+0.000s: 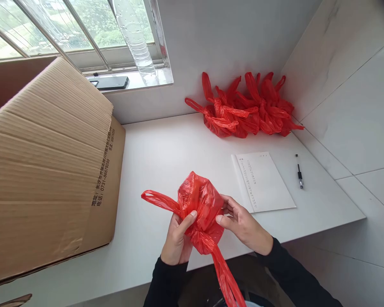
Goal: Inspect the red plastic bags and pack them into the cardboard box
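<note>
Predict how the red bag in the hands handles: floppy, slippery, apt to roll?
The skin of the red bag is probably floppy: thin, wrinkled plastic with long loose ends. It may be somewhat slippery, given its glossy sheen. If pushed, it might rock or roll slightly, since the bundle looks rounded. Contents are obscured, so weight is unclear.

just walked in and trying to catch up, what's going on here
A person is holding a knotted red plastic bag over the near part of a white table. The left hand has its thumb on the bag, and the right hand holds its other side. One handle loop sticks out leftward. More tied red bags lie heaped by the wall, near a paper pad and pen. A cardboard box stands at left.
</note>
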### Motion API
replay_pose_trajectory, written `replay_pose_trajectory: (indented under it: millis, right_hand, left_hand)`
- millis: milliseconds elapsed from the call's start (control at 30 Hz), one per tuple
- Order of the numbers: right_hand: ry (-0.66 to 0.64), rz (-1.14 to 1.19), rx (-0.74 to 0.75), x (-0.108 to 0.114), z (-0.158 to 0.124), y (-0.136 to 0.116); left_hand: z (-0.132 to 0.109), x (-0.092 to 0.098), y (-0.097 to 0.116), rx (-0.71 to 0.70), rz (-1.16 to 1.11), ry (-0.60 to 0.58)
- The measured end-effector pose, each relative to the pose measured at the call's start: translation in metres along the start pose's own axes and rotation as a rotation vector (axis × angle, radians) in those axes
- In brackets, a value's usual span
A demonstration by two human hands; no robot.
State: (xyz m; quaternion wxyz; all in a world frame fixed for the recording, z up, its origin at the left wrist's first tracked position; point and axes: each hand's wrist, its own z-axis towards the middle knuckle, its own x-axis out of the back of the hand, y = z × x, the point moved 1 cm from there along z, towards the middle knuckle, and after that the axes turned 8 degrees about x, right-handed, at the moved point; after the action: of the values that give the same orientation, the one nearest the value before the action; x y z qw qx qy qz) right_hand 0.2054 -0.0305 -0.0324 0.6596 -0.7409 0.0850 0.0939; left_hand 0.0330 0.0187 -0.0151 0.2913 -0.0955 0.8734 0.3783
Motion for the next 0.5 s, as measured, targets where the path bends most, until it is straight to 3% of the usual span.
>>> replay_pose_trajectory:
  millis: [233, 367, 500]
  right_hand:
    - [-0.018, 0.012, -0.006, 0.001, 0.000, 0.000]
    - [-0.036, 0.019, 0.017, -0.002, 0.004, -0.004]
    - [0.044, 0.069, 0.057, -0.004, 0.010, -0.004]
  left_hand:
    - [-0.001, -0.002, 0.004, -0.001, 0.046, -0.028]
    - [0.002, -0.001, 0.007, -0.018, 0.114, 0.026]
    - [0.005, -0.001, 0.008, -0.065, 0.224, 0.032]
